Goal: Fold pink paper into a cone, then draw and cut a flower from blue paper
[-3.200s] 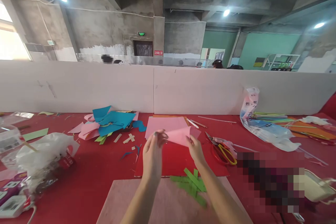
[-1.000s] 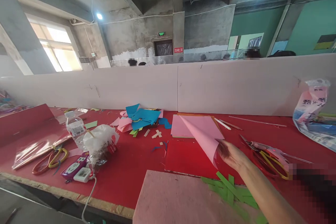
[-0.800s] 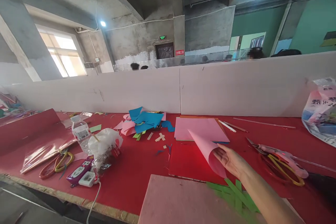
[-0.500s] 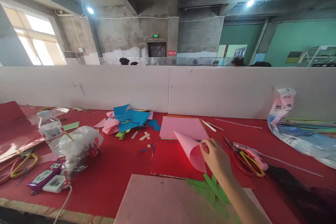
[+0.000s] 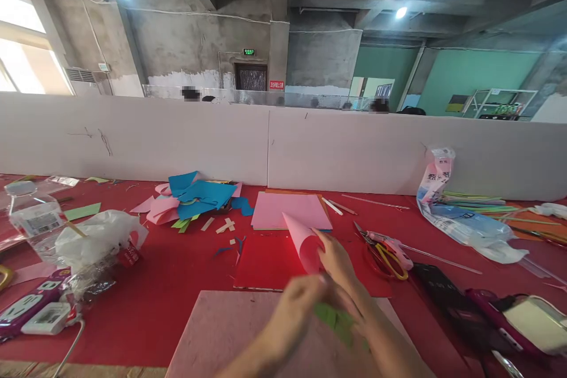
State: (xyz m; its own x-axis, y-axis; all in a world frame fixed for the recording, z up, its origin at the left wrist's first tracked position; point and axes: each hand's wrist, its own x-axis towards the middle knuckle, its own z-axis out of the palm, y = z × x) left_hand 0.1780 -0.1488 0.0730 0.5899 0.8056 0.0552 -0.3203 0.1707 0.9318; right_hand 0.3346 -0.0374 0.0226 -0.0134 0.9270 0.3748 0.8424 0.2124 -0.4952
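Note:
My right hand (image 5: 335, 253) pinches the edge of a pink paper sheet (image 5: 300, 241), which curls up in a loose cone. Behind it a stack of pink paper (image 5: 283, 208) lies flat. Beneath the curled sheet is a red sheet (image 5: 261, 260). Smeared by motion, my left hand (image 5: 301, 304) hovers over the pale board (image 5: 230, 331) close to my right wrist; whether its fingers hold anything does not show. Green paper strips (image 5: 334, 325) lie on the board, partly hidden behind my hands and right forearm.
Scissors (image 5: 390, 260) and a pink-handled tool (image 5: 396, 251) lie to the right, near a black phone (image 5: 443, 295). Blue paper scraps (image 5: 206, 198) are piled at the back left. A bottle (image 5: 38, 218) and plastic bag (image 5: 97, 236) stand left. A white partition (image 5: 199, 142) runs behind.
My left hand has come into view from below, over the board and green strips. My right hand still holds the curled pink sheet. The camera view has turned slightly right.

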